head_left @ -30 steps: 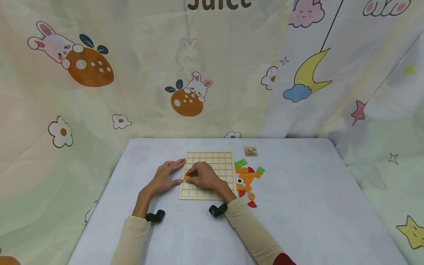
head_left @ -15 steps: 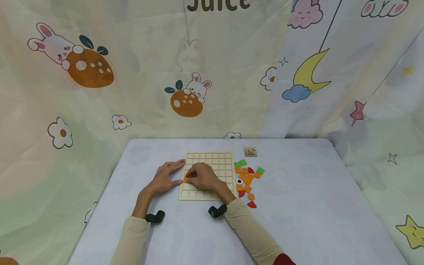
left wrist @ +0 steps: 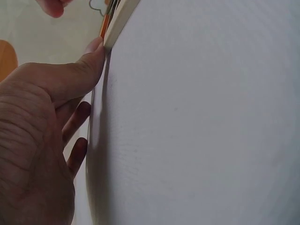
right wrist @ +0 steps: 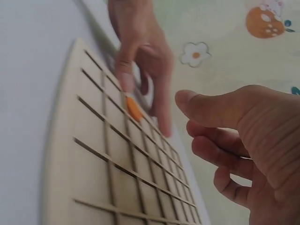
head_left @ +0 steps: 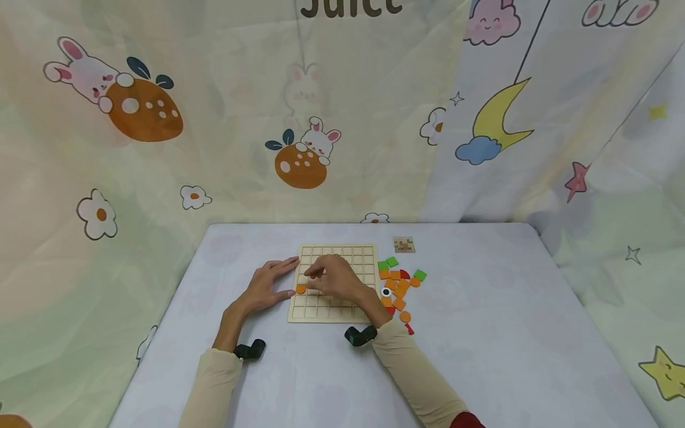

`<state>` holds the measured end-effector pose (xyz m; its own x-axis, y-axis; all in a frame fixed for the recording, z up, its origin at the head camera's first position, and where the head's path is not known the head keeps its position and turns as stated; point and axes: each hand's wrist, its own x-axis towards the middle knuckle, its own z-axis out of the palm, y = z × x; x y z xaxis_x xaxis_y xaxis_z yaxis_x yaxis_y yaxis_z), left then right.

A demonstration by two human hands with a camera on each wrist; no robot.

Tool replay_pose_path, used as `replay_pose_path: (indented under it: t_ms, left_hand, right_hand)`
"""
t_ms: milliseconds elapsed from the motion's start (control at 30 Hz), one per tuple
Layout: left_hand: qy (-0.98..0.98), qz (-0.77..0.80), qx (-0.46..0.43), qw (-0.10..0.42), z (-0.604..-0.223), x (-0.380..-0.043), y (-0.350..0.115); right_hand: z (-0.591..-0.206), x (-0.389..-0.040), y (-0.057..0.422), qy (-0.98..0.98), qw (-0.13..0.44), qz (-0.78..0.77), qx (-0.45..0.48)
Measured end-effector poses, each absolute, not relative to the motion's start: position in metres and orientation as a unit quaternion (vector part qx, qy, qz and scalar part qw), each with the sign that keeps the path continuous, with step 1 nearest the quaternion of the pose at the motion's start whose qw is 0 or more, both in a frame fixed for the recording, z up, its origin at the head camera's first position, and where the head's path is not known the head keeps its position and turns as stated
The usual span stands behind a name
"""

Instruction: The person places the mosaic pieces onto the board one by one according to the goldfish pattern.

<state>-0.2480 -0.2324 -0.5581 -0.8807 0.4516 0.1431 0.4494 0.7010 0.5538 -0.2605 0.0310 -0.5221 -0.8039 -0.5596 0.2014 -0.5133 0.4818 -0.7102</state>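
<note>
A square wooden grid board [head_left: 342, 315] lies on the white table. In a cell by its left edge sits an orange piece [head_left: 301, 289] with a rounded outline, also seen in the right wrist view. My left hand [head_left: 264, 286] rests at the board's left edge, thumb and fingertips touching the rim. Over the board's middle, just right of that orange piece, hovers my right hand [head_left: 337, 278]. Its fingers are loosely bent and hold nothing, as the right wrist view shows, with the thumb [right wrist: 211, 108] apart from the piece.
Right of the board lie several loose orange pieces [head_left: 399, 292], green squares [head_left: 420, 275], red quarter-rounds [head_left: 404, 274] and a black-and-white eye piece [head_left: 386, 292]. A small patterned card [head_left: 404, 244] lies behind them. A printed cloth [head_left: 241, 119] hangs behind the table.
My right hand has let go of the orange piece and moved slightly up and right. The piece stays in its cell. My left hand has not moved.
</note>
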Motion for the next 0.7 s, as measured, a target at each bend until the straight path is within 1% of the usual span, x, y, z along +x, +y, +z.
replay_pose_path:
  t_ms: [100, 333, 500, 700]
  left_hand:
    - [0.923, 0.299, 0.243, -0.001, -0.557, -0.248, -0.232]
    - [0.926, 0.297, 0.231, 0.016, -0.556, -0.247, -0.232]
    - [0.927, 0.294, 0.233, 0.011, -0.556, -0.246, -0.232]
    - [0.925, 0.296, 0.239, 0.009, -0.558, -0.247, -0.233]
  right_hand:
    - [-0.516, -0.264, 0.045, 0.858, 0.022, -0.409, -0.311]
    - [-0.506, -0.265, 0.082, 0.856, 0.008, -0.429, -0.289]
    - [-0.502, -0.262, 0.104, 0.862, -0.003, -0.423, -0.277]
    - [-0.502, -0.259, 0.132, 0.869, 0.006, -0.418, -0.264]
